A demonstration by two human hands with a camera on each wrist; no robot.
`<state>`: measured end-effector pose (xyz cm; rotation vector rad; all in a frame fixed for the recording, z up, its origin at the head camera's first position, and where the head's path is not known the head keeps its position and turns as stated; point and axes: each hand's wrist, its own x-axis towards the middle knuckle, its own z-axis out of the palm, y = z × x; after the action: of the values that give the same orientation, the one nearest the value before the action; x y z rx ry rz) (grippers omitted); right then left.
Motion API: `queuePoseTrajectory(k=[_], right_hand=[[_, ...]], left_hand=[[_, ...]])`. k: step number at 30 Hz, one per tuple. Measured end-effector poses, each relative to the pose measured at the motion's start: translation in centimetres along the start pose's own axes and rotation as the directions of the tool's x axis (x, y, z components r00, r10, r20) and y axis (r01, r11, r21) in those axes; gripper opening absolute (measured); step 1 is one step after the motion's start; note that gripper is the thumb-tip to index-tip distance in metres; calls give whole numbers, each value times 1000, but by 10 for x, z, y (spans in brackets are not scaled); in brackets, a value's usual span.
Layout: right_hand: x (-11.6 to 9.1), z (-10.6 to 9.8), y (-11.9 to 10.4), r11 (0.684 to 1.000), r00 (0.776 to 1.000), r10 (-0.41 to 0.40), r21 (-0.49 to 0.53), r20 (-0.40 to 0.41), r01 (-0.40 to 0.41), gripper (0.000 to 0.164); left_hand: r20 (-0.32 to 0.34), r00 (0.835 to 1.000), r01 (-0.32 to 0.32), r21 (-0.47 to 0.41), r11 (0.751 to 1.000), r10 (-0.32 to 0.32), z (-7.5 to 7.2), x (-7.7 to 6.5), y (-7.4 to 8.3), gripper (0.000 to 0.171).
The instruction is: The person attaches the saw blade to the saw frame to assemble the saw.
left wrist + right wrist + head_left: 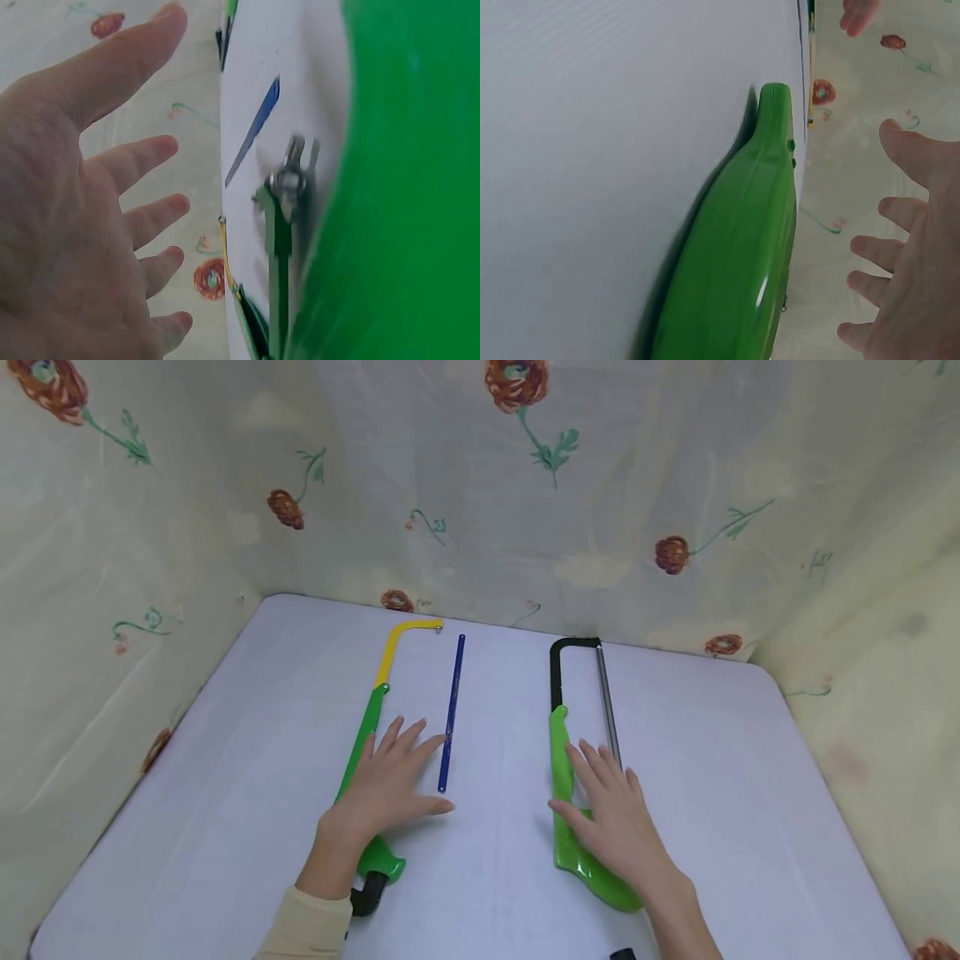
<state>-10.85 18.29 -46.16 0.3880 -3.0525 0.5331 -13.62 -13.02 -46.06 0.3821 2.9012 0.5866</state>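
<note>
Over the handle end of a hacksaw frame with a green handle and yellow bow (pixel 367 727), my left hand (pixel 386 785) hovers with fingers spread, holding nothing. A loose blue hacksaw blade (pixel 452 710) lies just right of its fingertips. My right hand (pixel 618 818), also spread, is above a second hacksaw with a light green handle (pixel 561 760), black bow and a grey strip along its open side. The left wrist view has the left palm (pixel 67 172) apart from the green handle (pixel 412 187). In the right wrist view the right hand (pixel 907 277) stays off the green handle (pixel 731 247).
Both saws lie on a white-covered table (pixel 495 860). Flower-printed cloth (pixel 450 485) hangs behind it and along both sides. A black part (pixel 367 896) shows below the left saw's handle, and a small black piece (pixel 622 954) at the bottom edge.
</note>
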Motion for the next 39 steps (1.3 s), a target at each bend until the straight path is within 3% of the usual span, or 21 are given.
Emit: queuePoseTrajectory(k=[9, 21, 32, 39], right_hand=[[6, 2, -12, 999, 1000, -29, 19, -6, 29, 76], [15, 5, -27, 998, 998, -63, 24, -22, 63, 72], [21, 10, -40, 995, 999, -48, 84, 8, 47, 70], [27, 13, -48, 994, 999, -53, 101, 2, 53, 67]], left_hand=[[29, 997, 65, 15, 998, -65, -12, -8, -15, 72], [65, 988, 149, -99, 984, -143, -13, -17, -30, 53], [46, 990, 134, -97, 986, -130, -16, -20, -35, 48], [78, 986, 160, -132, 978, -151, -17, -22, -37, 49]])
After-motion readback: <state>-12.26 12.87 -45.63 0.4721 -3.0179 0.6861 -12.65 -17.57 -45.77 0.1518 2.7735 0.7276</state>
